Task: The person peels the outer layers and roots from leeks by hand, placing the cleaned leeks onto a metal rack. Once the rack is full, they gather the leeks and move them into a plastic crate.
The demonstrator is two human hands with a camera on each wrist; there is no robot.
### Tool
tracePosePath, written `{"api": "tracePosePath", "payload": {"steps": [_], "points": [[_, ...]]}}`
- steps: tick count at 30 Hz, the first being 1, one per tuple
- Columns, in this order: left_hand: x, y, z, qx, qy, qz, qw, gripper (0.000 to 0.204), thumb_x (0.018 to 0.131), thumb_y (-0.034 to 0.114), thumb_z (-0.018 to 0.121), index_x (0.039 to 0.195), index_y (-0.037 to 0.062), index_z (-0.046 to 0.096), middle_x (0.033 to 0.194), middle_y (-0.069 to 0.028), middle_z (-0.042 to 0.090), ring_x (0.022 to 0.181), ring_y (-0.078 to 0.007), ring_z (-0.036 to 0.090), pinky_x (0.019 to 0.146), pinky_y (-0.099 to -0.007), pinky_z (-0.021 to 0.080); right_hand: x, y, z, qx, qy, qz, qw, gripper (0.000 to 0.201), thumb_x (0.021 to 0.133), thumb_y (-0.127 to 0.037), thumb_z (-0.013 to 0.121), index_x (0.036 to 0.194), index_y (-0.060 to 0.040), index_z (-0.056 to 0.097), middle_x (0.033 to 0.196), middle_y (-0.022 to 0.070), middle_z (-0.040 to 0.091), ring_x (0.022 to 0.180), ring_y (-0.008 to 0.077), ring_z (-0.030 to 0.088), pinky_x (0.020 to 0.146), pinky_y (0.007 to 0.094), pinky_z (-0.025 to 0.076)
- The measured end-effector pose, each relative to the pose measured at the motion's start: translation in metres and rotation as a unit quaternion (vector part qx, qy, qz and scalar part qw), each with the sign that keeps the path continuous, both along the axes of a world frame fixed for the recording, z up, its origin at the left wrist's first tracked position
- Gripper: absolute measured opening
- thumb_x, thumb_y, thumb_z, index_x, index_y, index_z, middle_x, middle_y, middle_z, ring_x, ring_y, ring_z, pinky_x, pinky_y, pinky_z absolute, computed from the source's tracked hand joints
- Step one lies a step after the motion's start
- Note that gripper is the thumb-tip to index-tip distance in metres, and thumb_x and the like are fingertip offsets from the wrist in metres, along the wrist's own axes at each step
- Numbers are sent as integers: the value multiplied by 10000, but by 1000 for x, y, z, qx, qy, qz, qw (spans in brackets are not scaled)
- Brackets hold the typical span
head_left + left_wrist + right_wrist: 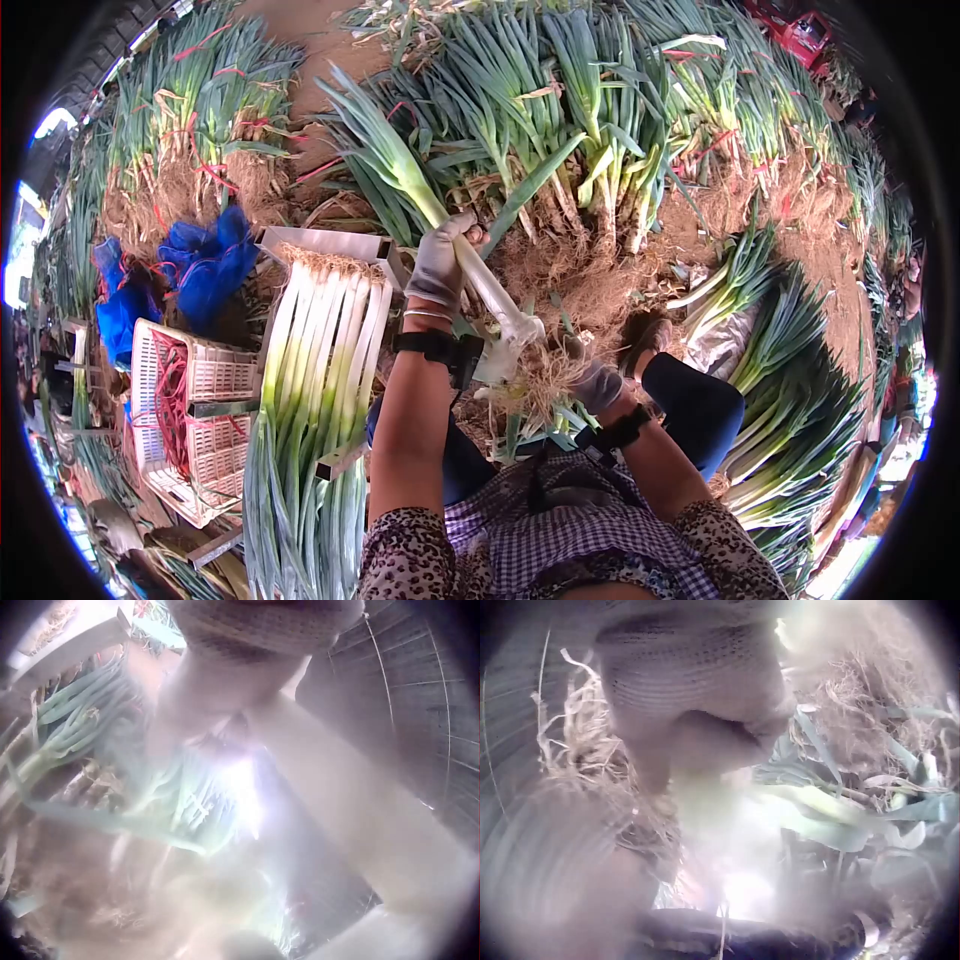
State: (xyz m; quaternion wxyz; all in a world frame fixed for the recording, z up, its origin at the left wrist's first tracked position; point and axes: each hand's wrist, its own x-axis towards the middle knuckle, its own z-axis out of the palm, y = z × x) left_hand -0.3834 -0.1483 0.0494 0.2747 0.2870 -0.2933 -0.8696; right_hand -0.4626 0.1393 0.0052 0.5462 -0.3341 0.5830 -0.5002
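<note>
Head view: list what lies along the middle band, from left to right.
Blue mesh bags → white plastic crate → row of cleaned leeks → left hand gripping a leek → right hand at its roots → leek pile.

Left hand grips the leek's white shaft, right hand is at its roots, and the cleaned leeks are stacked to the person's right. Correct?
Not quite. The left hand does grip the leek by its white shaft and the right hand is at the roots, but the cleaned leeks are stacked to the person's left, as the head view shows.
</note>
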Motion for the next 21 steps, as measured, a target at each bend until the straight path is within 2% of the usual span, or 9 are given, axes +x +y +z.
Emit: {"api": "tracePosePath", "payload": {"steps": [1,2,5,6,12,16,17,20,21], "points": [[3,-2,-3,7,4,-15,1000,120,902,190,611,836,91,596,703,11,549,759,-195,616,810,-354,512,3,3,3,-54,-212,-53,974,679,886,-234,662,1444,11,363,1423,146,476,1262,216,492,1039,322,431],[6,-4,-12,15,9,-33,999,126,902,197,613,837,90,597,705,10,552,768,-198,622,816,-362,514,6,5,7,-98,-417,-97,898,693,873,-236,684,1440,14,375,1433,145,469,1267,208,485,1037,323,431],[5,-1,-21,8,-12,-67,998,131,907,200,607,841,87,600,712,6,553,781,-201,621,837,-378,521,6,-28,62,-108,-170,-29,979,729,843,-179,728,1447,7,365,1448,146,451,1275,205,475,1046,343,433],[1,7,-20,9,-16,-66,998,130,908,198,603,840,87,600,712,8,550,783,-198,617,842,-377,518,5,-41,90,-104,-10,31,994,776,809,-119,760,1457,1,350,1419,137,482,1234,207,509,1050,354,429],[-8,21,-1,16,43,-42,998,263,967,346,576,871,102,560,748,24,526,757,-157,575,862,-391,501,6,-55,56,-58,-223,-2,973,575,859,-90,709,1367,-3,454,1231,99,586,1053,149,599,850,279,541],[-13,63,-20,51,-9,-71,996,190,952,258,594,879,85,563,724,-1,501,662,-152,520,786,-403,538,11,-58,28,-26,-368,-159,916,410,966,-129,564,1338,-9,442,1210,109,594,1037,181,615,886,314,545],[-17,68,-28,112,-36,-62,991,149,932,206,592,891,65,563,702,-6,491,654,-165,517,716,-371,538,13,-50,12,-7,-326,-176,929,387,986,-159,530,1334,-15,441,1223,109,589,1071,195,600,926,337,527],[-23,54,-83,87,-108,-43,989,117,881,146,618,876,33,588,685,-27,512,602,-191,531,615,-360,511,29,-9,-2,-33,-153,-163,974,369,1009,-185,480,1341,-32,427,1239,114,579,1135,221,570,993,365,490],[-26,59,-94,58,-152,-23,986,108,866,129,630,863,28,593,677,-35,518,586,-196,535,583,-364,500,29,2,-9,-39,-233,-177,955,361,1011,-164,462,1341,-22,427,1243,119,578,1140,228,568,1000,364,484]]}}
